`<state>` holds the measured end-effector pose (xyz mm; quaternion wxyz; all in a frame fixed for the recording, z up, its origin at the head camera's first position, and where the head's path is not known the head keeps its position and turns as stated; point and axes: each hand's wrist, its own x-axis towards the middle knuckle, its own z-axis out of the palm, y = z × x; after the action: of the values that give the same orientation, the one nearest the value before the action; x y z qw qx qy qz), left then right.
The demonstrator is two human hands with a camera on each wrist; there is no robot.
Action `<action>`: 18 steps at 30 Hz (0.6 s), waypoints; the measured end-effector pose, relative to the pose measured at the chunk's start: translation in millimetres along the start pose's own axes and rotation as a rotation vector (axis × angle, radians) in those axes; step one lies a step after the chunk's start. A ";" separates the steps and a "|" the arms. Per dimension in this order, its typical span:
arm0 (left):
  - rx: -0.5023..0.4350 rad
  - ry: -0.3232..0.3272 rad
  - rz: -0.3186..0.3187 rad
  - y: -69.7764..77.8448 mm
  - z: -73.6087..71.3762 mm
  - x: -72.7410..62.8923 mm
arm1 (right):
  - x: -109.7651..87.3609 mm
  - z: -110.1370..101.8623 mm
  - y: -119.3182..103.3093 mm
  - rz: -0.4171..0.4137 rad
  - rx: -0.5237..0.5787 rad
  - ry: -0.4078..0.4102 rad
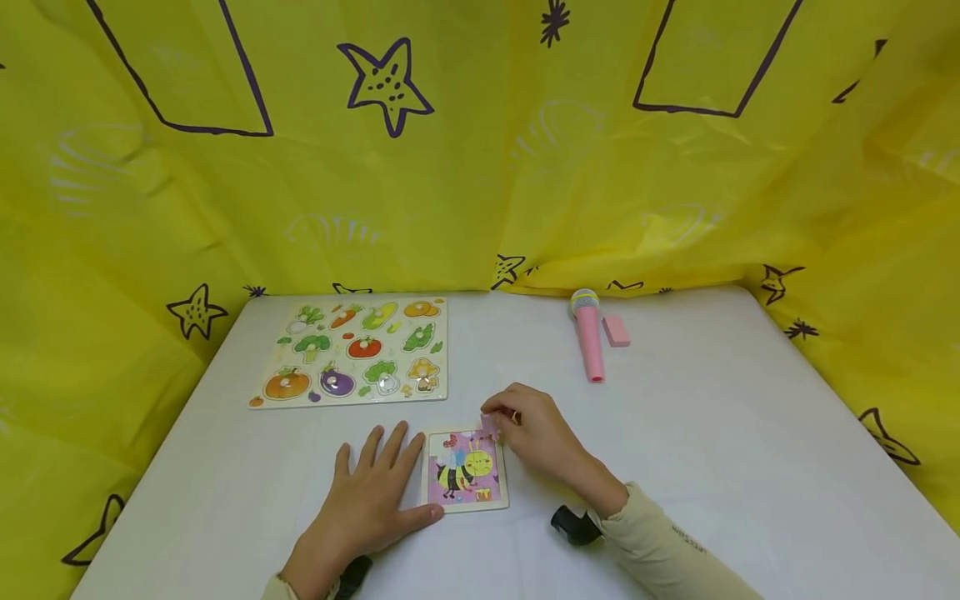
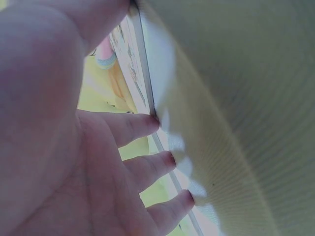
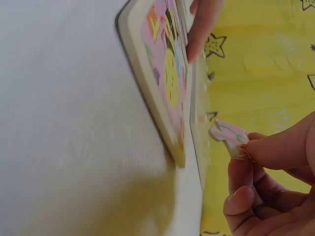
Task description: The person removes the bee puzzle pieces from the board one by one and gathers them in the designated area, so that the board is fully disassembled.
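A small framed bee jigsaw puzzle (image 1: 467, 471) lies on the white table between the two hands. My right hand (image 1: 536, 429) pinches a pink puzzle piece (image 3: 229, 137) between thumb and fingers. The piece is held just over the puzzle's upper right corner in the head view, and a green line shows on it in the right wrist view. My left hand (image 1: 369, 492) rests with fingers spread on the table, its thumb and index finger at the puzzle's left edge. In the left wrist view its fingers (image 2: 142, 167) are straight.
Behind the left hand lies a vegetable peg board (image 1: 352, 354). A pink toy microphone (image 1: 589, 342) and a pink block (image 1: 617, 331) are at the back right. Yellow patterned cloth (image 1: 465, 183) hangs along the table's (image 1: 720, 433) back and sides.
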<state>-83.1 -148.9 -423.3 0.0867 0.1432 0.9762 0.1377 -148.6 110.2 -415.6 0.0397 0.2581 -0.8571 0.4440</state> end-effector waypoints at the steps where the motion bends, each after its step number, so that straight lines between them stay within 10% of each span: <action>1: -0.001 -0.001 -0.001 -0.3 0.1 0.1 | -1.0 -2.6 2.1 0.000 -0.007 0.012; 18: 0.000 -0.040 -0.033 0.3 -1.8 1.3 | -15.9 -44.6 32.6 0.108 -0.094 0.165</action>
<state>-84.6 -148.7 -421.7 0.1085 0.1299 0.9765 0.1333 -157.6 167.0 -417.6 0.0981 0.1718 -0.8836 0.4243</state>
